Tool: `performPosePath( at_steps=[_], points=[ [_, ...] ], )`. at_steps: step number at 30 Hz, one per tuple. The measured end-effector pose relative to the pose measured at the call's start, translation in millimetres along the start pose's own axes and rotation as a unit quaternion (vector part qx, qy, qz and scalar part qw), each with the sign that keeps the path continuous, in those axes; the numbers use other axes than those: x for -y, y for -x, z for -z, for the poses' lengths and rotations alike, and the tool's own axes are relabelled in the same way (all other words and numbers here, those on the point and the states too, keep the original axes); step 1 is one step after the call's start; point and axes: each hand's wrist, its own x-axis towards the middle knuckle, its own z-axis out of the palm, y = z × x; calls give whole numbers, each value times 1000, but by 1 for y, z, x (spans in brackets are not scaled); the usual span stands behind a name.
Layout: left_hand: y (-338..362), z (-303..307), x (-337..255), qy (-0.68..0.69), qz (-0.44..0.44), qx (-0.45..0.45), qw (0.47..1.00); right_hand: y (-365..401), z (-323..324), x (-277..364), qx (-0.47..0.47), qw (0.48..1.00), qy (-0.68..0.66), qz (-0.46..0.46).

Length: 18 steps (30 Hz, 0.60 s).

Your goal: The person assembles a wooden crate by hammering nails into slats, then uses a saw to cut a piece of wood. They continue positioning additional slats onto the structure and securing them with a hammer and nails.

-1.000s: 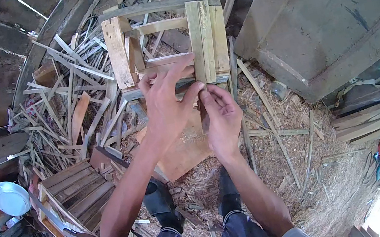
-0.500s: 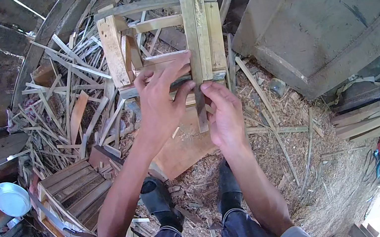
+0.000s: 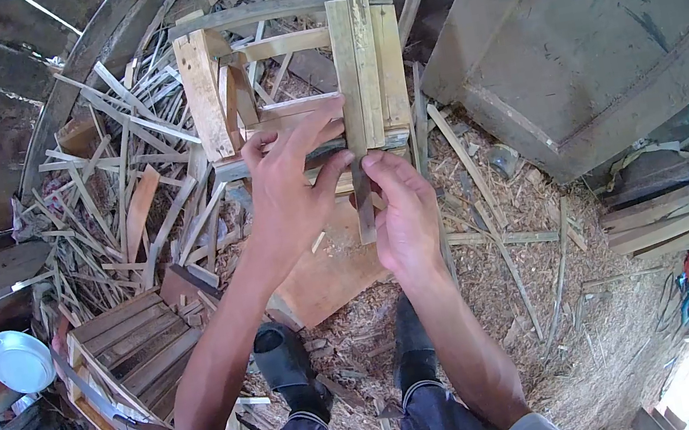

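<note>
A small wooden frame (image 3: 294, 78), built of slats like a crate, stands in front of me on a board (image 3: 331, 267). My left hand (image 3: 291, 192) rests on its near lower rail with fingers spread over the slats. My right hand (image 3: 404, 214) pinches a thin dark wooden slat (image 3: 365, 207) that stands upright against the frame's right front post (image 3: 361, 71). Both thumbs meet near the slat's top end.
Scrap slats (image 3: 126, 188) are heaped to the left. A finished slatted crate (image 3: 134, 346) lies at lower left, beside a white bowl (image 3: 20, 360). A large grey wooden box (image 3: 597, 36) stands to the right. Sawdust and shavings cover the ground around my feet.
The frame and both hands have shifted slightly up and left in view. The dark slat now shows more clearly below my right thumb.
</note>
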Motion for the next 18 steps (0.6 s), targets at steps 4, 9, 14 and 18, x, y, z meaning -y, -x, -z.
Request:
performPosePath(
  at_steps=[4, 9, 14, 18],
  points=[
    [-1, 1, -1, 1, 4, 2, 1000, 0, -1, -2, -6, 1000, -8, 15],
    [-1, 1, 0, 2, -5, -10, 1000, 0, 0, -3, -7, 1000, -18, 16],
    [-1, 1, 0, 1, -8, -11, 1000, 1, -3, 0, -12, 1000, -7, 17],
    [-1, 3, -3, 2, 27, 19, 999, 3, -7, 6, -9, 1000, -7, -1]
  ],
)
